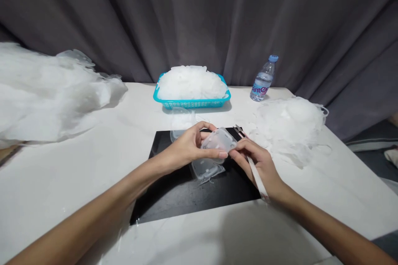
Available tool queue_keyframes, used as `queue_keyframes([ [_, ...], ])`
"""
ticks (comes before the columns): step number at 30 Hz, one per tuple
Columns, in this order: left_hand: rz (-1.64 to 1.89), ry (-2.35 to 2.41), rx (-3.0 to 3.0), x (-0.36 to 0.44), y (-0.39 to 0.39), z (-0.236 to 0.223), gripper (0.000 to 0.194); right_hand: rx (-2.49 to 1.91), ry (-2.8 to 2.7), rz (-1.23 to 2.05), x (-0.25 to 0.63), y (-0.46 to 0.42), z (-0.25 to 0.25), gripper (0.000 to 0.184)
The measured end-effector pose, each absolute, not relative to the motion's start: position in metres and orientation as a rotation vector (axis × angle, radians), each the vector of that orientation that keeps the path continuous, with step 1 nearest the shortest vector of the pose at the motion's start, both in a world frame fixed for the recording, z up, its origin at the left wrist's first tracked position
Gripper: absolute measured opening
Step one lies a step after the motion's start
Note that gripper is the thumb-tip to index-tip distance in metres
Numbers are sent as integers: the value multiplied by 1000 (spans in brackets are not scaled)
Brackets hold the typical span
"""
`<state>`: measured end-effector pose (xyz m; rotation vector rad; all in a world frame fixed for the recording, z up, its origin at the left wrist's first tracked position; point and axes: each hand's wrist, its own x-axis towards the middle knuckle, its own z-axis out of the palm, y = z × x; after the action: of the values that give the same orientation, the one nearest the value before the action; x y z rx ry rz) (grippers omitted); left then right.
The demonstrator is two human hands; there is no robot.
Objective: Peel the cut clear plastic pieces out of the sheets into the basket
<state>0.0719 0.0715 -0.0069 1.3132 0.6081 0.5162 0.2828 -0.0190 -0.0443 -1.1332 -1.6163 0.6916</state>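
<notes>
Between my hands, above a black mat, is a small translucent plastic piece with rounded corners. My left hand is closed on it, thumb along the near side. The fingertips of my right hand pinch its right edge. That same hand also holds tweezers with pale, red-marked arms; their dark pointed tips stick out beyond the fingers, away from me. Under the held piece, another translucent piece with ragged scraps lies on the mat. Further clear pieces lie at the mat's far edge.
A blue basket heaped with white translucent pieces stands at the back of the white table. A water bottle stands right of it. A big translucent pile lies left, and thin scraps are heaped right. Grey curtain hangs behind.
</notes>
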Motion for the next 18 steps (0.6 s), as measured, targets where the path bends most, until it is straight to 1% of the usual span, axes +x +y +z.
queue_keyframes([
  [3,625,557,1387,74,68,-9,56,-1122,-1608,720,283,-20,-44,12],
  [11,632,589,1474,68,65,-3,48,-1029,-1642,773,284,-24,-39,10],
  [14,622,583,1460,71,64,-4,48,-1039,-1604,788,283,-24,-40,11],
  [18,618,557,1423,76,60,-5,45,-1107,-1602,704,280,-24,-41,15],
])
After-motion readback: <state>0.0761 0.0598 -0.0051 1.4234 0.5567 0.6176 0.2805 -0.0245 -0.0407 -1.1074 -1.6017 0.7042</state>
